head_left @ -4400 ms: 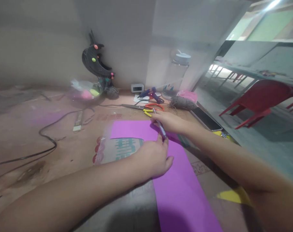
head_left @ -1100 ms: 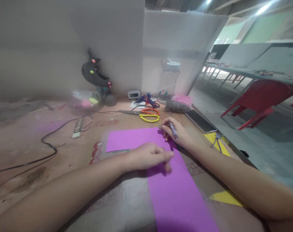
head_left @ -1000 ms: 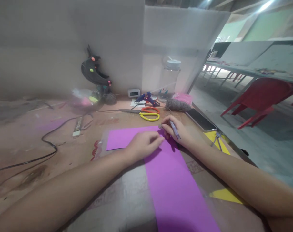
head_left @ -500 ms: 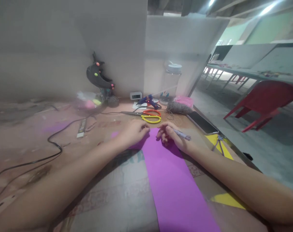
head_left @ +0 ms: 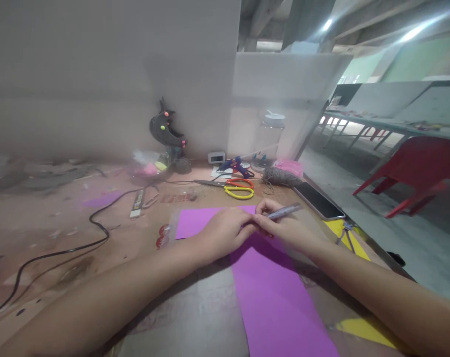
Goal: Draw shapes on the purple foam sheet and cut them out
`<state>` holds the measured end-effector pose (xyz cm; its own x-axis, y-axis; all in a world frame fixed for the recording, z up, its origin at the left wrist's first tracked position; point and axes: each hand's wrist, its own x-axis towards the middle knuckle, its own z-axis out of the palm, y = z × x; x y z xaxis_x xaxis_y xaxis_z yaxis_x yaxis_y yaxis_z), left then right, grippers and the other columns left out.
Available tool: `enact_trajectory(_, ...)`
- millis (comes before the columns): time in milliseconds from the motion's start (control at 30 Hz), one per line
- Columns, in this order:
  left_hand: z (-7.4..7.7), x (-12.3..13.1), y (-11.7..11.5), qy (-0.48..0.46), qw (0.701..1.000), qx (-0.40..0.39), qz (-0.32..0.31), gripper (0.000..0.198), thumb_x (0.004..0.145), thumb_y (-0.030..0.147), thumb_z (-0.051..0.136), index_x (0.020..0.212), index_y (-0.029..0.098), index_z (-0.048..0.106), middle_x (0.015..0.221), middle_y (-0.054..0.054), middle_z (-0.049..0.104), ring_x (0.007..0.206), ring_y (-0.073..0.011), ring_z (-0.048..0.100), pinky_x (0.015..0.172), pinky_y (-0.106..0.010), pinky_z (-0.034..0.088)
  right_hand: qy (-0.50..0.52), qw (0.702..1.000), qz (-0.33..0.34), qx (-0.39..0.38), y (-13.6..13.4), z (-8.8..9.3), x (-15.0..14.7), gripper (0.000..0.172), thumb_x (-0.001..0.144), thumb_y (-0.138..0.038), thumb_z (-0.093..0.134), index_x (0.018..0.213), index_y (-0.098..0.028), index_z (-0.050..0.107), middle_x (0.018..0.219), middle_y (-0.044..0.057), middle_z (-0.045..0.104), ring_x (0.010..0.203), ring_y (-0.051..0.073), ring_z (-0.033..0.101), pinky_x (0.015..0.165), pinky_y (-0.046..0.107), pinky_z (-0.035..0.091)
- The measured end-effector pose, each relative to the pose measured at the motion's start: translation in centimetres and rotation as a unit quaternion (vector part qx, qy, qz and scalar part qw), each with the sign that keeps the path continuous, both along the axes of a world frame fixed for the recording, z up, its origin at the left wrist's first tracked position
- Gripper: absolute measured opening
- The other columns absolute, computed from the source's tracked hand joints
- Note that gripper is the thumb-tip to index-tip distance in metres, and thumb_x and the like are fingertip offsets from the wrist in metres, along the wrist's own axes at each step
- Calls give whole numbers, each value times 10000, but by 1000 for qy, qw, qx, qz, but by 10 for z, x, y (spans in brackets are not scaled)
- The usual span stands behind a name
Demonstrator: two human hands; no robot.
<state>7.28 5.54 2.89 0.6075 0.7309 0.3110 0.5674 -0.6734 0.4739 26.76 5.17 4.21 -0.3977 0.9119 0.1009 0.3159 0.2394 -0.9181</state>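
The purple paper (head_left: 275, 297) lies flat on the table (head_left: 61, 218). Its long strip runs from the near edge away toward the far side, and a shorter arm branches off to the left at the far end. Both hands sit where the two arms meet, equally near it, fingertips touching over the sheet. The left hand (head_left: 225, 232) rests on the paper with its fingers curled down; whether it pinches the sheet cannot be told. The right hand (head_left: 284, 232) is closed round a pen (head_left: 284, 212), whose barrel points right and slightly far. Just beyond the hands lie yellow and orange scissors (head_left: 240, 191). A phone (head_left: 319, 201) lies to the right, and yellow paper (head_left: 342, 230) lies near it.
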Motion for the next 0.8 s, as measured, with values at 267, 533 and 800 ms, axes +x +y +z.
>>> enact_trajectory(267,-13,4,-14,-56,993,-96,25,384,1040,437,459,807,201,651,713,0,697,639,-170,617,595,-273,367,279,957,-46,-67,10,23,0,430,951,-621,528,831,-216,611,831,55,643,804,222,640,823,402,548)
enact_trajectory(533,-12,11,-29,-53,994,-79,-50,257,1025,370,521,901,201,669,837,-23,733,762,-185,659,693,-280,409,376,903,71,-193,-22,32,-10,530,954,-614,441,607,-215,476,479,-35,350,442,123,309,501,276,364)
enact_trajectory(800,-13,5,-26,24,980,138,-140,276,1052,413,487,1061,170,617,955,-89,707,903,-231,631,845,-360,457,402,896,19,-188,-18,49,-3,467,969,-535,454,620,-225,432,530,-36,323,450,116,191,417,237,221)
